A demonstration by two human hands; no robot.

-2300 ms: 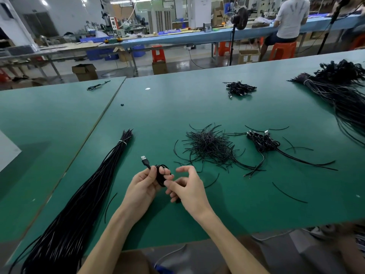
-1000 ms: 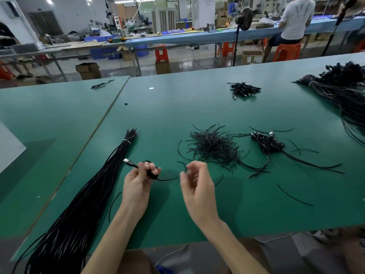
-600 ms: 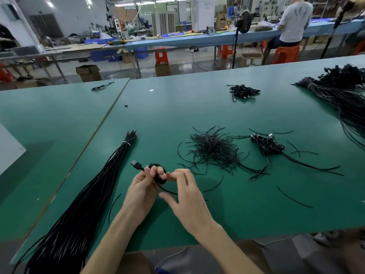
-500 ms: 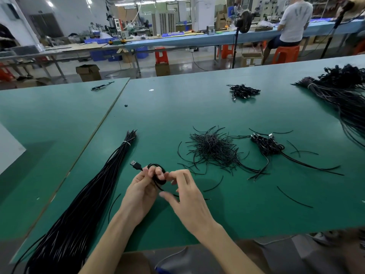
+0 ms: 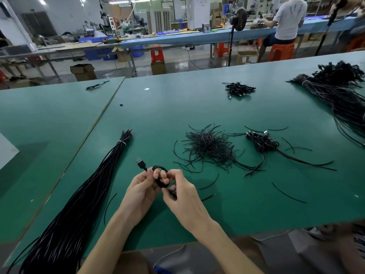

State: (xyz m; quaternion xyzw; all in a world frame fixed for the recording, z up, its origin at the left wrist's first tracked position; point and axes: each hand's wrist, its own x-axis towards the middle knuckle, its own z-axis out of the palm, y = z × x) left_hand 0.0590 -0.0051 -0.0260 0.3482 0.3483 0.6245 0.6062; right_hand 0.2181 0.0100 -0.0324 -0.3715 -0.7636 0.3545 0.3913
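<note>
At the far left of the green table [image 5: 177,107] lies a long bundle of black cables [image 5: 83,196]. It is tied with a pale band near its far end and fans out toward the near edge.

Just right of it, above the near middle of the table, the left hand [image 5: 141,191] holds the coiled cable [image 5: 160,179]. Its fingers are curled through and around the small black loop, with the thumb closed against them. The cable's USB plug [image 5: 140,162] sticks out up and to the left of the knuckles, clear of the table top.

The right hand [image 5: 184,198] meets the coil from the other side. Its forefinger and thumb are bent in tight against the loop's right edge. The lower fingers are curled and seem to pinch a thin strand [image 5: 172,192] at the coil's underside, though blur there makes this hard to tell. The two hands touch each other around the coil.

Farther right and beyond the hands sits a loose pile of short black strands [image 5: 209,147], with a few single strands scattered around it and toward the near right. Just beside that pile is a small heap of finished coils [image 5: 263,143], some plugs showing and a few tails trailing to the right. A second heap of coils [image 5: 238,89] lies well back on the table. At the far right edge a large mass of black cables [image 5: 339,91] spreads out of view.
</note>
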